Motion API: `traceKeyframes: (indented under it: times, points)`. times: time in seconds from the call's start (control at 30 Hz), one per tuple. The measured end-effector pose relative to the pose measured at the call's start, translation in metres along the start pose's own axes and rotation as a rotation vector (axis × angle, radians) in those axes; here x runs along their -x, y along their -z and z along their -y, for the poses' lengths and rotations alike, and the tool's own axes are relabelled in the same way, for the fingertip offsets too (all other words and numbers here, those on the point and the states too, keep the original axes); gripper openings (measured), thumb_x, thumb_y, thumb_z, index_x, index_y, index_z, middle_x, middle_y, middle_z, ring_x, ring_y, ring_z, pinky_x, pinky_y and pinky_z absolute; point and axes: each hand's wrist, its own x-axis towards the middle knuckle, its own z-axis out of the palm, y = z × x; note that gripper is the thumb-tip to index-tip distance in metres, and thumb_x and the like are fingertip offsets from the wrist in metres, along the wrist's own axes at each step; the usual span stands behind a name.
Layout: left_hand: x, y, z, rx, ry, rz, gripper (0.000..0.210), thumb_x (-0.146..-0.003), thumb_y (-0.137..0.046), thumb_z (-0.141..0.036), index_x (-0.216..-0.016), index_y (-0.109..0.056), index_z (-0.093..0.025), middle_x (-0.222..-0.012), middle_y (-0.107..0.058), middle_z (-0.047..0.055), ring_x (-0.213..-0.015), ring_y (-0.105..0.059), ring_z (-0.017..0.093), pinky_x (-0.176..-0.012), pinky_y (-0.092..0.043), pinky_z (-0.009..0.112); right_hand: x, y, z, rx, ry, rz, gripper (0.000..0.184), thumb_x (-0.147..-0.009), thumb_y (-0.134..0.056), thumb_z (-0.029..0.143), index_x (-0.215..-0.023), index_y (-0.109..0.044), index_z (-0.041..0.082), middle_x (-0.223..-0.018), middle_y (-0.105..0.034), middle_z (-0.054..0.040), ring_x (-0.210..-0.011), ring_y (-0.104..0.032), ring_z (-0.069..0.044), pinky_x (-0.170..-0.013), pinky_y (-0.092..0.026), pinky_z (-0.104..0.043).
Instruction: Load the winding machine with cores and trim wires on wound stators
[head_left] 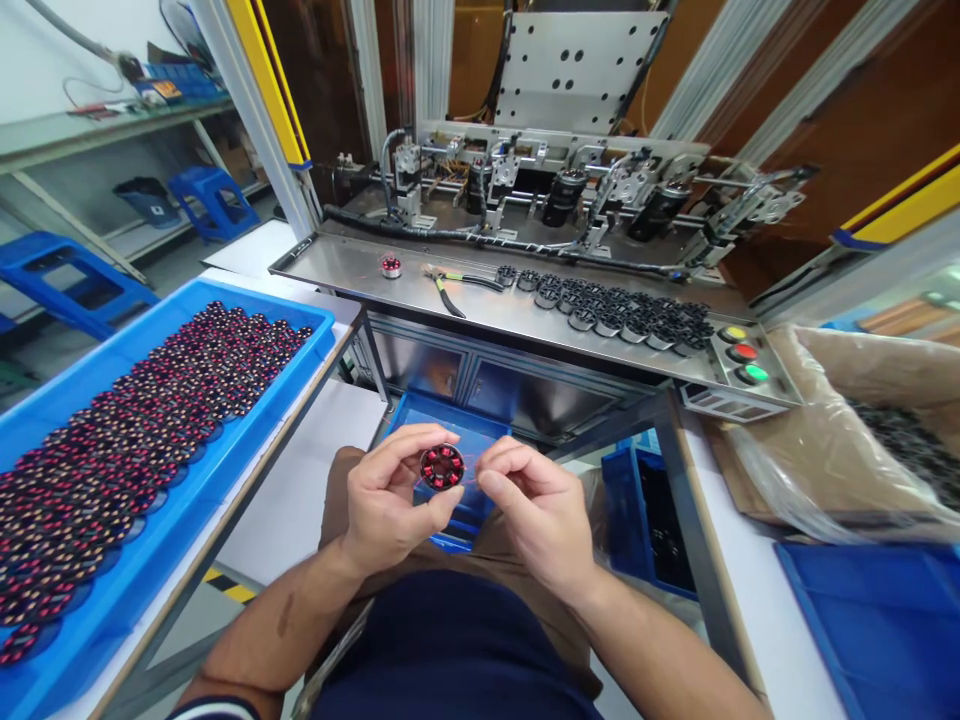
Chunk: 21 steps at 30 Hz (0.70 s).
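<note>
In the head view my left hand [397, 490] grips a round motor stator [442, 467] by its rim, thumb below and fingers above. Red and black windings ring the stator's face, which is turned up toward me. Close to its right side, my right hand [536, 505] is closed in a pinch at thin copper-coloured wire ends [470, 475] that come off the stator. The wire between the fingertips is too fine to follow fully. Ahead on the metal shelf lie a pair of cutting pliers [450, 285] and another wound stator [391, 267].
A blue tray [319, 330] full of wound stators stands at left. Several black stator cores [600, 305] fill the shelf's right part, beside yellow, red and green buttons [742, 353]. Behind is a winding machine [562, 195]. A plastic-lined box [825, 400] stands at right, above a blue bin [877, 610].
</note>
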Motion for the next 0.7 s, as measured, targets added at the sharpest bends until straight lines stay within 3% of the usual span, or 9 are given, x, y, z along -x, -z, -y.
traceKeyframes:
  times: [0.2,0.37,0.53,0.7]
  points:
    - [-0.002,-0.003,-0.006,-0.102,-0.063,0.010,0.045,-0.068,-0.075,-0.004,-0.109,-0.071,-0.019,-0.098,-0.074,0.007,-0.091,-0.070,0.018,-0.078,-0.062,0.027,-0.001,-0.002,0.008,0.056,-0.029,0.019,0.016,-0.085,-0.071,0.033,-0.076,-0.067,0.021,-0.069,-0.061,0.0003,-0.065,-0.054,-0.014,-0.062,-0.046,-0.027]
    - [0.000,-0.007,-0.008,-0.096,-0.068,0.010,0.051,-0.064,-0.072,0.002,-0.110,-0.071,-0.021,-0.098,-0.074,0.006,-0.091,-0.070,0.017,-0.078,-0.061,0.023,0.000,-0.001,0.009,0.125,0.063,-0.012,0.019,-0.090,-0.065,0.025,-0.072,-0.065,0.020,-0.066,-0.060,0.0006,-0.063,-0.054,-0.013,-0.063,-0.046,-0.027]
    - [-0.001,-0.009,-0.010,0.082,0.107,-0.003,0.046,-0.063,-0.070,0.001,-0.105,-0.072,-0.019,-0.099,-0.074,0.007,-0.074,-0.071,0.014,-0.069,-0.061,0.021,0.002,0.004,0.010,0.210,0.211,0.054,0.008,-0.089,-0.063,0.018,-0.084,-0.068,0.021,-0.075,-0.065,-0.0028,-0.070,-0.060,-0.016,-0.064,-0.049,-0.030]
    - [-0.006,-0.009,-0.016,0.201,0.197,0.030,0.038,-0.064,-0.069,-0.003,-0.098,-0.073,-0.017,-0.090,-0.076,0.006,-0.076,-0.073,0.017,-0.067,-0.061,0.022,-0.005,0.007,0.013,0.331,0.409,0.108,0.024,-0.084,-0.064,0.007,-0.099,-0.071,0.024,-0.082,-0.069,-0.0047,-0.075,-0.063,-0.018,-0.064,-0.052,-0.032]
